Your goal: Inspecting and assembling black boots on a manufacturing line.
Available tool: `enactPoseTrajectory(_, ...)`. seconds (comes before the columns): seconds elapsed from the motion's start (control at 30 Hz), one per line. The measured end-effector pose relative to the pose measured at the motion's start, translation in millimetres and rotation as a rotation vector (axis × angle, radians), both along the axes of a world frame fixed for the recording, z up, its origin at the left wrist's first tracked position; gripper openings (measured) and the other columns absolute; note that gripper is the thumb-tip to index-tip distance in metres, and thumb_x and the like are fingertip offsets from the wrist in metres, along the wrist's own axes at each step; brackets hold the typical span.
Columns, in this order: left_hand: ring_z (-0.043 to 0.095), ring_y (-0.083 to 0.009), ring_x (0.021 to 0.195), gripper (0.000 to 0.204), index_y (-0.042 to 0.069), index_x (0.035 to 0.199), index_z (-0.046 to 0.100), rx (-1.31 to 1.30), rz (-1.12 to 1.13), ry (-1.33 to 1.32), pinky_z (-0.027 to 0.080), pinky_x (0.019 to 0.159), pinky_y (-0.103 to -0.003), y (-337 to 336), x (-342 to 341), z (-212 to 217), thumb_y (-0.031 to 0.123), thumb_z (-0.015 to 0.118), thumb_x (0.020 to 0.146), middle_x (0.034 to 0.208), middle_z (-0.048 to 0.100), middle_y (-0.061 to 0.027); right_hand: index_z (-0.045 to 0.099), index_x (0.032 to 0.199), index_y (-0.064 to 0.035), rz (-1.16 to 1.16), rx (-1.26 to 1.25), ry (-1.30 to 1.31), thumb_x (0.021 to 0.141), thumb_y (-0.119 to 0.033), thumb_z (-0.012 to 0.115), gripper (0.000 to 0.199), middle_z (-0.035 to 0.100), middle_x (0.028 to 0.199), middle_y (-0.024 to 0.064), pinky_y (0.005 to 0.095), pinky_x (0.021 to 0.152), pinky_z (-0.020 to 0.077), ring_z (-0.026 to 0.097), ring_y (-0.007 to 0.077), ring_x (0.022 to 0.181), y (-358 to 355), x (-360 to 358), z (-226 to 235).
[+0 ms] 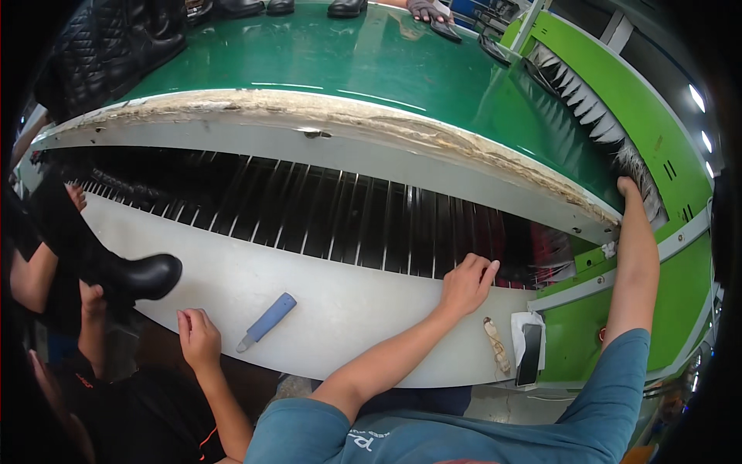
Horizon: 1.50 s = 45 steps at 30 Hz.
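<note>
Shelf edge: your left hand rests on the far rim of the white shelf, right where the row of dark slats begins.
Left hand: fingers spread and laid flat on the white surface, gripping nothing; your forearm runs back from it toward the lower middle of the view.
Right hand: your right hand is stretched up to the right end of the worn, crusted lip of the green conveyor belt, beside the bright green machine housing. You cannot tell whether the fingers are apart or together; they are half hidden at the belt's edge.
Near your left hand: a dark phone lies on a white cloth on the shelf's right end, and a small pale brown object lies just beside it.
Blue-handled tool: a blue-handled tool lies loose on the shelf, well apart from your left hand.
Co-worker: another person's hand rests at the shelf's near edge, near that tool; a black boot is held at the left.
Far side of the belt: black boots stand on the belt at top left, and someone's gloved hand touches a dark sole at the top.
</note>
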<state>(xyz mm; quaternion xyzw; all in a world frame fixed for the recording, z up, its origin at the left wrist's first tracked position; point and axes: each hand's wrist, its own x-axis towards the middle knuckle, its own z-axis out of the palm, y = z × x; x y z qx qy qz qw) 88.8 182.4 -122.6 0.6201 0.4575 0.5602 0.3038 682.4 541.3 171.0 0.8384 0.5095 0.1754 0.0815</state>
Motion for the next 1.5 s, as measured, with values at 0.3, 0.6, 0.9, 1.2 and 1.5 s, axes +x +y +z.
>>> enactPoseTrajectory(0.3,0.075,-0.0395,0.093,0.043,0.004,0.105,0.077,-0.070,-0.102,0.021,0.059,0.082,-0.052,-8,7,3,0.042,0.057,0.115,0.109,0.072,-0.0124,0.080,0.122,-0.0020,0.121,0.469,0.815,0.094,-0.021,0.084,0.034,0.080,0.123,0.0198,0.0441,0.102,0.0582,0.075,0.0354,0.116,-24,-44,-13)
enactPoseTrajectory(0.6,0.071,-0.0384,0.088,0.049,0.002,0.106,0.076,-0.025,-0.019,0.081,0.055,0.081,-0.049,2,-14,-3,0.042,0.050,0.118,0.096,0.069,-0.0156,0.074,0.124,-0.0074,0.595,0.725,1.862,0.102,-0.014,0.081,0.024,0.076,0.107,0.0029,0.0310,0.069,0.0542,0.068,0.0143,0.088,-151,-383,37)
enactPoseTrajectory(0.9,0.076,-0.0280,0.079,0.051,0.000,0.105,0.073,-0.083,-0.130,-0.066,0.057,0.076,-0.042,-5,-2,-2,0.043,0.050,0.119,0.093,0.073,-0.0132,0.074,0.125,-0.0059,1.025,0.343,2.005,0.109,-0.030,0.077,0.029,0.077,0.105,-0.0032,0.0232,0.071,0.0532,0.066,0.0057,0.083,-280,-469,43)
enactPoseTrajectory(1.2,0.078,-0.0221,0.078,0.052,-0.004,0.113,0.075,-0.103,-0.165,0.015,0.059,0.075,-0.036,-7,-5,-1,0.041,0.050,0.120,0.093,0.076,-0.0134,0.074,0.124,-0.0033,1.045,0.378,2.006,0.115,-0.028,0.066,0.028,0.078,0.107,0.0006,0.0331,0.086,0.0609,0.075,0.0125,0.092,-244,-557,68)
enactPoseTrajectory(1.5,0.078,-0.0213,0.077,0.051,-0.003,0.112,0.075,-0.100,-0.202,0.048,0.059,0.074,-0.036,-3,-2,0,0.041,0.049,0.120,0.093,0.075,-0.0125,0.066,0.129,0.0129,0.669,0.412,1.173,0.102,-0.063,0.070,0.081,0.081,0.096,0.0164,0.0406,0.074,0.0626,0.079,0.0311,0.079,-139,-572,41)
